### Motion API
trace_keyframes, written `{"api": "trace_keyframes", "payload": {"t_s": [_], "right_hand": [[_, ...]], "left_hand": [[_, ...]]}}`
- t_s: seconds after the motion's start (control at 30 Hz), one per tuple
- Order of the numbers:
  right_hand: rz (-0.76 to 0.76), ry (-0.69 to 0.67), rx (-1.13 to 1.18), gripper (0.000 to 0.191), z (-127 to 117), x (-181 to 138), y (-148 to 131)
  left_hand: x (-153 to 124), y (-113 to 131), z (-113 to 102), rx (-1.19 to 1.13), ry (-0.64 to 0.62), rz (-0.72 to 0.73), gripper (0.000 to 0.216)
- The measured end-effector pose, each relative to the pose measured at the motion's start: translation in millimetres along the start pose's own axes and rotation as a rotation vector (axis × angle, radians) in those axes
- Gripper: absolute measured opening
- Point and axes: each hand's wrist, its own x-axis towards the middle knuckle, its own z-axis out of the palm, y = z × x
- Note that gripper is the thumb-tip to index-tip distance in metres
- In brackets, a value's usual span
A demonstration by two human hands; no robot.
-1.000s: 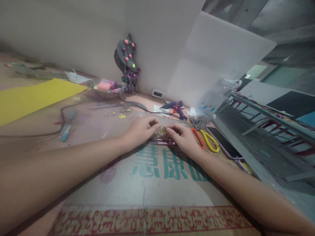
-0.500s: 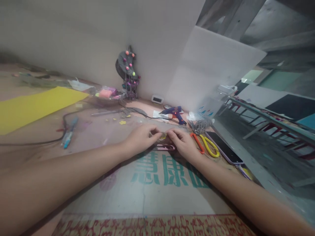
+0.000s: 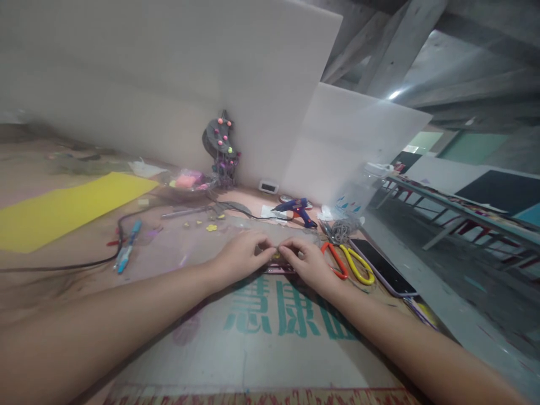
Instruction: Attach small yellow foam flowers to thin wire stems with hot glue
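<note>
My left hand [image 3: 242, 256] and my right hand [image 3: 307, 261] meet over the middle of the table, fingertips almost touching. Thumb and forefinger of each are pinched together. Between them is a small, partly yellowish thing [image 3: 277, 255], too small and covered to make out. Just below the fingertips lies a narrow pink object [image 3: 279, 270], its ends hidden by my hands. To the right of my right hand are scissors with one orange handle [image 3: 336, 261] and one yellow handle [image 3: 358, 264]. A small yellow flower shape [image 3: 211, 228] lies beyond my left hand.
A blue glue gun [image 3: 297, 211] with a lit red light rests behind my hands. Right of the scissors lies a phone [image 3: 382, 267], near a grey yarn bundle [image 3: 341, 230]. Left are a blue pen [image 3: 129, 247], a black cord [image 3: 84, 265] and a yellow sheet [image 3: 76, 208]. A grey moon decoration [image 3: 221, 140] stands behind.
My fingertips have drawn closer together, so the small thing between them shows less. The view has tilted up, and the table sits lower in the picture.
</note>
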Motion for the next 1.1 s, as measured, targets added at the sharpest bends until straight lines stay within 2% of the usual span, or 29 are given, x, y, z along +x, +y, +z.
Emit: {"api": "trace_keyframes", "payload": {"t_s": [0.27,0.53,1.1], "right_hand": [[-0.022,0.026,0.052,0.031,-1.5,-1.0,3.2],[-0.011,0.085,0.115,0.032,-2.2,-1.1,10.6],[-0.012,0.019,0.084,0.027,-2.7,-2.6,8.5]], "left_hand": [[-0.1,1.0,-0.5,-0.005,-0.001,0.002,0.024],[-0.7,1.7,0.0,-0.02,0.014,0.002,0.025],[0.0,1.1,0.3,-0.02,-0.003,-0.007,0.025]]}}
